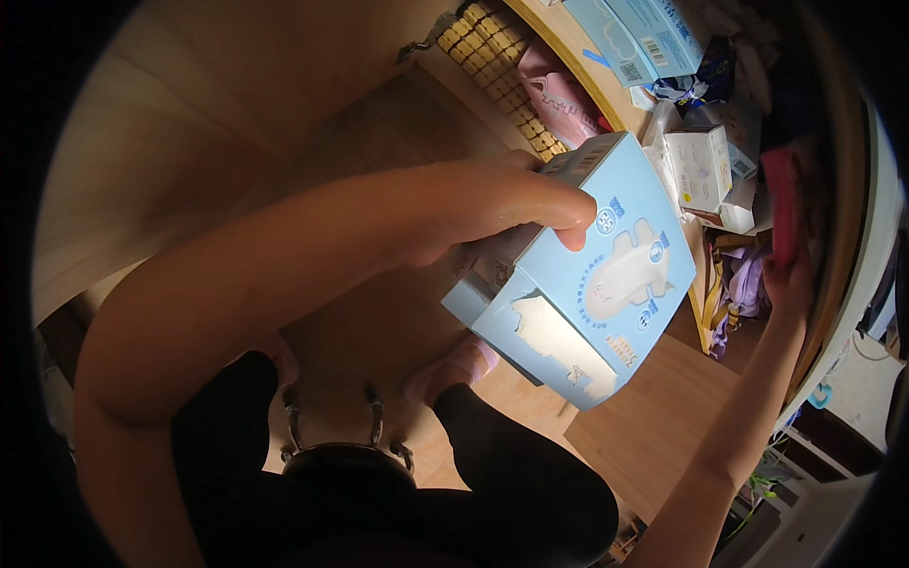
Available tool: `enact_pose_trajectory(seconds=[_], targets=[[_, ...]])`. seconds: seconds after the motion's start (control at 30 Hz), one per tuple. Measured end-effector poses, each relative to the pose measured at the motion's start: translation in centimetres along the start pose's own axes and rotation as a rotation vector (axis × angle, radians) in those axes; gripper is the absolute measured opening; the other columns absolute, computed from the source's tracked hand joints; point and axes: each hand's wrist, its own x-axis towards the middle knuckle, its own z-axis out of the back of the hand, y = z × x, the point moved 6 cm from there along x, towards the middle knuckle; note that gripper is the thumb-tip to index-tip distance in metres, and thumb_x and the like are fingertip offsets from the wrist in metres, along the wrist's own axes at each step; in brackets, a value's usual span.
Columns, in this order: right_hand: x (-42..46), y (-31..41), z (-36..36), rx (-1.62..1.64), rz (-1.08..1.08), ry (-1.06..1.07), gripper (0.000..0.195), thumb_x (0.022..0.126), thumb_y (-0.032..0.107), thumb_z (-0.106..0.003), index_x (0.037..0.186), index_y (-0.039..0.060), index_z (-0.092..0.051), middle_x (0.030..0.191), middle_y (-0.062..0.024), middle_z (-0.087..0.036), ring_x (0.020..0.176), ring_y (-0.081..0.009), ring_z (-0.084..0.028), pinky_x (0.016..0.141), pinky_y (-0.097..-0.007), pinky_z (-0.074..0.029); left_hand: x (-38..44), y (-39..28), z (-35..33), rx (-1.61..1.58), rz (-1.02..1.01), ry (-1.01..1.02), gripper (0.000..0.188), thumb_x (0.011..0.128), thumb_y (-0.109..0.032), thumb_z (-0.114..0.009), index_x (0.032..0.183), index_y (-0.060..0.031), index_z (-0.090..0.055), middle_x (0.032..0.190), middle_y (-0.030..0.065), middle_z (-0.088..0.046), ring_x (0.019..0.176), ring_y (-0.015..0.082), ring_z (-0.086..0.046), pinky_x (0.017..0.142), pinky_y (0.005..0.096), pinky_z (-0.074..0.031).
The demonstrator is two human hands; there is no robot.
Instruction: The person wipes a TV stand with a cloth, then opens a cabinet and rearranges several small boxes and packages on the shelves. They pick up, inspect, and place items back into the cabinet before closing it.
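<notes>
My left hand grips a light blue cardboard box by its upper side, with the thumb on the printed face. The box is tilted, shows a picture of a sanitary pad and bears writing. At one end a flap stands out, and a patch of the end panel is torn down to bare card. On the right, my right hand reaches into a shadowed compartment and holds a flat reddish-pink item; its kind is unclear in the dim light. Purple fabric with straps lies beside that hand.
A curved wooden shelf carries another light blue box, a white carton and dark packets. Below its edge lie a pink pouch and a beaded seat mat. A stool stands between my legs.
</notes>
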Motion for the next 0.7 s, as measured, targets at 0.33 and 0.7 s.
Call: enact_pose_trajectory(seconds=[0.33, 0.7], targets=[[-6.4, -3.5, 7.6, 0.347, 0.183, 0.314, 0.03, 0.096, 0.019, -0.056, 0.123, 0.0075, -0.062, 0.107, -0.0049, -0.068, 0.081, -0.0129, -0.063, 0.06, -0.0233, -0.045, -0.8, 0.1, 0.3, -0.009, 0.109, 0.082, 0.09, 0.069, -0.03, -0.07, 0.145, 0.0065, -0.037, 0.132, 0.0242, -0.051, 0.123, 0.0341, -0.047, 0.106, 0.0434, -0.037], [-2.7, 3.0, 13.4, -0.183, 0.906, -0.228, 0.034, 0.099, 0.019, -0.048, 0.129, 0.01, -0.062, 0.124, -0.0145, -0.066, 0.1, -0.0276, -0.066, 0.076, -0.0295, -0.051, -0.1, 1.3, 0.7, 0.052, 0.092, -0.05, 0.064, 0.066, -0.031, -0.071, 0.118, 0.0033, -0.057, 0.099, 0.0152, -0.061, 0.087, 0.0225, -0.058, 0.074, 0.0332, -0.047]])
